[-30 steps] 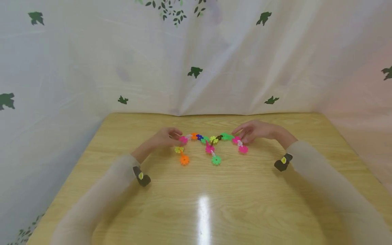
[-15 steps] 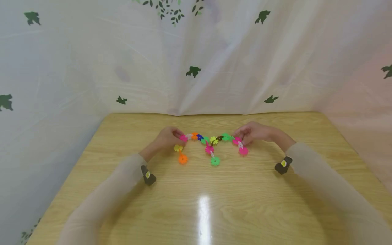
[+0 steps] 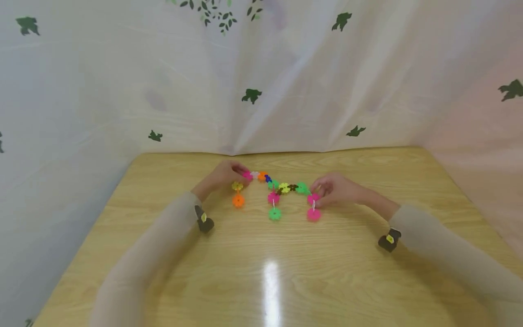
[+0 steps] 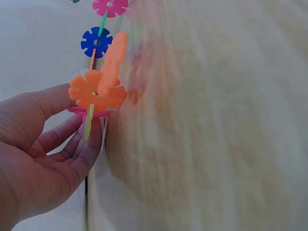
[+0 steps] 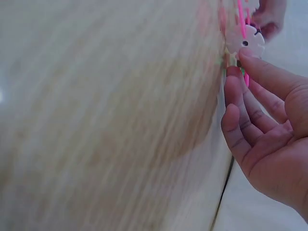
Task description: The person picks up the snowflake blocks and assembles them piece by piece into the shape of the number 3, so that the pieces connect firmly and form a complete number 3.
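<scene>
A chain of interlocking snowflake discs (image 3: 284,188) in pink, orange, blue, green, yellow and brown stretches between both hands near the table's far side. Several short strands point from it toward the person. My left hand (image 3: 226,174) pinches the pink disc (image 3: 247,176) at the left end; the yellow disc (image 3: 237,186) and orange disc (image 3: 239,201) extend below it. In the left wrist view, an orange disc (image 4: 83,93) partly covers the pinched one. With thumb and fingers, my right hand (image 3: 337,190) holds the right end, by a white disc (image 5: 246,42) and the pink disc (image 3: 313,199).
The wooden table (image 3: 261,254) carries a bright light reflection in front. A pale curtain (image 3: 196,91) with green bird prints hangs along its back and sides. Each sleeve wears a dark wrist camera, one left (image 3: 204,222) and one right (image 3: 389,240).
The left hand has moved slightly away from the person with its chain end, and the right hand has come nearer with its end. The chain now slants, and its strands hang straighter toward the person.
</scene>
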`<state>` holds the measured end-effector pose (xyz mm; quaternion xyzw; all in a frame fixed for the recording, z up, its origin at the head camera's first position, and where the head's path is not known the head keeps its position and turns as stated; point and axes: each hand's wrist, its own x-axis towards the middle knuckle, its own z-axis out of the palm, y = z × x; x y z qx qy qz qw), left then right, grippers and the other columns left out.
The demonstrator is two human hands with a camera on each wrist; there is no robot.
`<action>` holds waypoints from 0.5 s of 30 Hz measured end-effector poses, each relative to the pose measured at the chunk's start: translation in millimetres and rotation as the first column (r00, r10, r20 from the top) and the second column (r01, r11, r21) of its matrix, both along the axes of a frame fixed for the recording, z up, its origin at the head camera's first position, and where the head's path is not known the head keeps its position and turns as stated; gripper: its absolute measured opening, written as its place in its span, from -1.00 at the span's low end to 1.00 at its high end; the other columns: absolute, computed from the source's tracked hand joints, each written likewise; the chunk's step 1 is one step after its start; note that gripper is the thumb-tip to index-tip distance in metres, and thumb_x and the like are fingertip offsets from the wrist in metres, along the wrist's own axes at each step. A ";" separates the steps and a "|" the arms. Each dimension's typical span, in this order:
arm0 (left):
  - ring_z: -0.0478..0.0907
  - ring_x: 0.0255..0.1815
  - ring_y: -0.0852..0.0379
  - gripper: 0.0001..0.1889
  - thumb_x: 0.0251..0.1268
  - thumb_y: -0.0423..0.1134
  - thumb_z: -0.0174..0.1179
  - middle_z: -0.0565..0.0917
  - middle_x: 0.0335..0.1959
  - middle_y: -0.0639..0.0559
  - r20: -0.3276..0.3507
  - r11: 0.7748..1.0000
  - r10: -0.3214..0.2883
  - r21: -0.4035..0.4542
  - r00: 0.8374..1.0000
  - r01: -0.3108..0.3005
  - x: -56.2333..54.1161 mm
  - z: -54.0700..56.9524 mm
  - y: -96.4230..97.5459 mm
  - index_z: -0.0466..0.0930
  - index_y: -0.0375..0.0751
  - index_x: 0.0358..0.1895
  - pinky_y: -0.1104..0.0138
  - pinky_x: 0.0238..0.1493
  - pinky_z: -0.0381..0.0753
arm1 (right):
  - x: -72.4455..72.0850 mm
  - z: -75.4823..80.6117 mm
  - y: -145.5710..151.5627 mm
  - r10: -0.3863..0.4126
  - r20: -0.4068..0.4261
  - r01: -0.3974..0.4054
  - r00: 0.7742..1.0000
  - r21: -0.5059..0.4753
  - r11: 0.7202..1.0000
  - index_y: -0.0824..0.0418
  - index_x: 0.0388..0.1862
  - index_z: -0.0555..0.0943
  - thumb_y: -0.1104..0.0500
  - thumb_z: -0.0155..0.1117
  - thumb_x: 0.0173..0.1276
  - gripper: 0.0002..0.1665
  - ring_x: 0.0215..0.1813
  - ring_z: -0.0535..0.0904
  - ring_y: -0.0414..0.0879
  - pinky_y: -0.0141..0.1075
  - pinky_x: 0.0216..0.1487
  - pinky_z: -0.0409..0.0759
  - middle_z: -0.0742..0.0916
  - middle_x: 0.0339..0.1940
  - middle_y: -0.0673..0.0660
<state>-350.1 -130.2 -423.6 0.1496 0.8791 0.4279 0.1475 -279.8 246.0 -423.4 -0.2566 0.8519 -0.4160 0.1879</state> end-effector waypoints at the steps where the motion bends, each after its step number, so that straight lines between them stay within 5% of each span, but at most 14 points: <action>1: 0.61 0.00 0.02 -0.55 0.14 -0.30 0.50 0.72 0.04 -0.18 0.002 1.000 -0.015 -0.001 1.000 0.015 -3.1 0.3 1.1 0.67 -0.32 0.11 0.31 0.10 0.61 | 3.5 -0.4 -1.8 0.000 -0.010 0.000 1.000 -0.001 1.000 0.39 -0.02 0.65 0.30 0.56 0.18 -0.59 -0.38 0.69 -0.17 -0.39 -0.37 0.64 0.80 -0.37 0.23; 9: 0.55 0.16 -0.02 -0.53 0.25 -0.26 0.42 0.68 0.19 -0.14 0.040 0.990 -0.134 -0.034 0.990 0.136 -25.0 5.6 7.5 0.64 -0.23 0.23 0.16 0.35 0.53 | 31.4 0.1 -18.6 -0.047 -0.043 0.048 0.998 0.040 0.998 0.29 -0.18 0.63 0.21 0.60 0.15 -0.65 -0.47 0.58 -0.20 -0.43 -0.43 0.54 0.77 -0.49 0.13; 15: 0.53 0.23 -0.06 -0.52 0.27 -0.29 0.40 0.65 0.24 -0.16 0.054 0.985 -0.171 -0.022 0.984 0.173 -30.3 7.5 14.5 0.62 -0.26 0.25 0.11 0.42 0.50 | 42.2 -1.4 -25.2 -0.051 -0.048 0.054 0.998 0.048 0.997 0.25 -0.20 0.61 0.16 0.60 0.16 -0.65 -0.54 0.52 -0.21 -0.44 -0.50 0.50 0.73 -0.54 0.09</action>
